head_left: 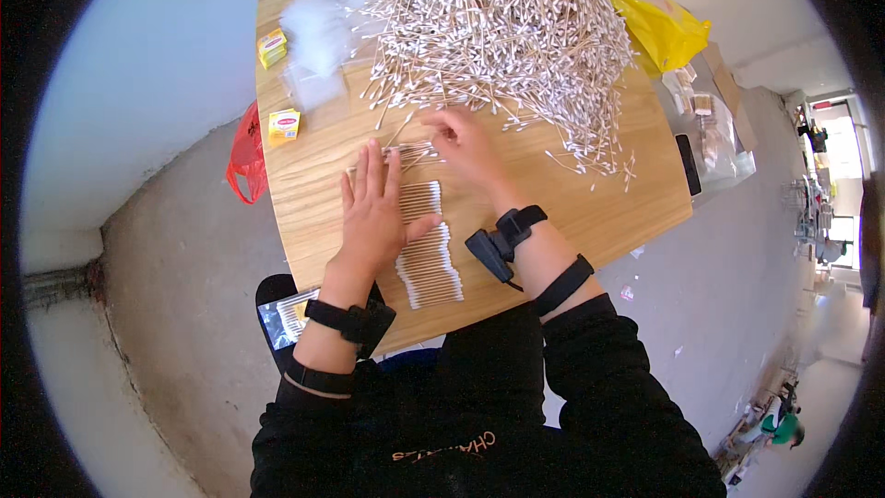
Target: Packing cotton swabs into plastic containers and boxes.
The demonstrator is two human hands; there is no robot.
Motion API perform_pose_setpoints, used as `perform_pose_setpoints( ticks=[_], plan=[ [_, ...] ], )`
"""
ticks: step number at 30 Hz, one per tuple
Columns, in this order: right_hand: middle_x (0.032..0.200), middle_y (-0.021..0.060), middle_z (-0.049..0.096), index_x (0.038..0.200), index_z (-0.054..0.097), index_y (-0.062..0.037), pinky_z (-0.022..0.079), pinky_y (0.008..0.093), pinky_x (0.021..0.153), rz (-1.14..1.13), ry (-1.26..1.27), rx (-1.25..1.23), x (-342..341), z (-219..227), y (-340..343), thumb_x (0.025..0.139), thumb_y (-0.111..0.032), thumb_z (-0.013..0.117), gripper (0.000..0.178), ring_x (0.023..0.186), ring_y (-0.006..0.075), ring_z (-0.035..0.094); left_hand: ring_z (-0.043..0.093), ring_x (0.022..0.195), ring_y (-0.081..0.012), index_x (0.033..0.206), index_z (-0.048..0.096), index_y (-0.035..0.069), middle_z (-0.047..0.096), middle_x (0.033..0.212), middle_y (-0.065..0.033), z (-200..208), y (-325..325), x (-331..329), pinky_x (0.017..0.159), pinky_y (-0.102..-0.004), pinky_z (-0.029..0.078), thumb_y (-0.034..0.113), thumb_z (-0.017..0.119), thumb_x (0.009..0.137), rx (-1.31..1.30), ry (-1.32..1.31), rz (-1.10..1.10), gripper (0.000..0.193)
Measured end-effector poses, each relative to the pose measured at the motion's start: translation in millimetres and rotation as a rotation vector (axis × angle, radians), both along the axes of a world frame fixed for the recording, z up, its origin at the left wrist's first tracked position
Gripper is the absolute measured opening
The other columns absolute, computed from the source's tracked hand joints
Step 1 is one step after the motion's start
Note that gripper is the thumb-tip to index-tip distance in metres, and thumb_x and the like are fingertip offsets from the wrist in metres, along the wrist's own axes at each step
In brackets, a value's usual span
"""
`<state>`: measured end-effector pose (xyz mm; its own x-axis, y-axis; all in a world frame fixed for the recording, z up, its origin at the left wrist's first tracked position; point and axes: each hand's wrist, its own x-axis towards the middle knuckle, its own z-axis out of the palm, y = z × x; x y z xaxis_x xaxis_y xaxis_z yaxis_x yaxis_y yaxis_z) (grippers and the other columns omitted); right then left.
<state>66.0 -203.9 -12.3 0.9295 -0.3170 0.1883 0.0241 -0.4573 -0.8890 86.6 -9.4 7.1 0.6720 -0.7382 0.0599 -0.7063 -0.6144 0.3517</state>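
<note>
My left hand (371, 212) lies flat with its fingers stretched out, over the left edge of a neat row of cotton swabs (429, 267). The swabs lie side by side on the table (516, 249), and my thumb rests across them. Above the row, a few loose swabs (417, 153) lie askew by my left fingertips. My right hand (464, 145) is just to the right of these, fingers curled together; whatever they pinch is hidden. Beyond both hands rises a large heap of cotton swabs (507, 28).
Clear plastic bags (318, 37) and two small stacks of yellow cards (284, 125) sit at the table's left. A red bag (247, 157) hangs at the left edge. Right of the heap are a yellow bag (668, 32), a black phone (688, 164) and clear-wrapped packs (710, 134).
</note>
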Motion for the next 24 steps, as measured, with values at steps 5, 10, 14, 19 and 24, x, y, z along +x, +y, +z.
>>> perform_pose_setpoints(
  ticks=[5,10,14,19,24],
  plan=[
    [0.103,0.0100,0.051,0.106,0.062,-0.0051,0.047,0.0295,0.076,-0.212,-0.116,0.005,-4,-5,17,0.082,-0.001,0.054,0.026,0.087,0.0204,0.056,0.012,0.143,-0.0362,0.144,0.024,-0.005,0.019,0.152,-0.0240,1,-24,9,0.112,-0.0556,0.012,0.066,0.065,0.069,-0.048,0.008,0.000,0.111],
    [0.105,0.0130,0.049,0.107,0.060,-0.0038,0.048,0.0320,0.076,-0.330,-0.082,-0.020,-22,-5,7,0.082,0.001,0.054,0.026,0.086,0.0259,0.056,0.016,0.143,-0.0317,0.143,0.025,-0.006,0.023,0.151,-0.0207,6,-25,19,0.114,-0.0511,0.014,0.060,0.068,0.071,0.046,0.075,-0.116,0.107],
    [0.103,0.0154,0.050,0.104,0.059,-0.0012,0.047,0.0350,0.074,-0.289,-0.010,-0.144,-25,-5,3,0.083,-0.002,0.056,0.021,0.087,0.0288,0.055,0.019,0.142,-0.0317,0.142,0.031,-0.002,0.025,0.151,-0.0194,9,-20,27,0.114,-0.0479,0.016,0.047,0.068,0.077,-0.006,0.152,-0.248,0.090],
    [0.101,0.0197,0.052,0.102,0.059,0.0007,0.047,0.0407,0.075,-0.558,-0.048,-0.012,-17,4,11,0.083,-0.010,0.059,0.022,0.090,0.0324,0.056,0.020,0.142,-0.0306,0.141,0.034,-0.001,0.026,0.150,-0.0190,9,-13,21,0.114,-0.0487,0.018,0.043,0.067,0.080,-0.063,0.143,-0.172,0.082],
    [0.085,0.0125,0.063,0.088,0.065,-0.0043,0.049,0.0382,0.069,-0.389,0.229,-0.414,-13,6,-4,0.078,-0.019,0.067,0.019,0.077,0.0278,0.062,0.018,0.143,-0.0303,0.141,0.033,-0.001,0.023,0.151,-0.0195,6,-13,5,0.113,-0.0515,0.017,0.050,0.069,0.075,0.003,0.049,-0.140,0.091]
  ],
)
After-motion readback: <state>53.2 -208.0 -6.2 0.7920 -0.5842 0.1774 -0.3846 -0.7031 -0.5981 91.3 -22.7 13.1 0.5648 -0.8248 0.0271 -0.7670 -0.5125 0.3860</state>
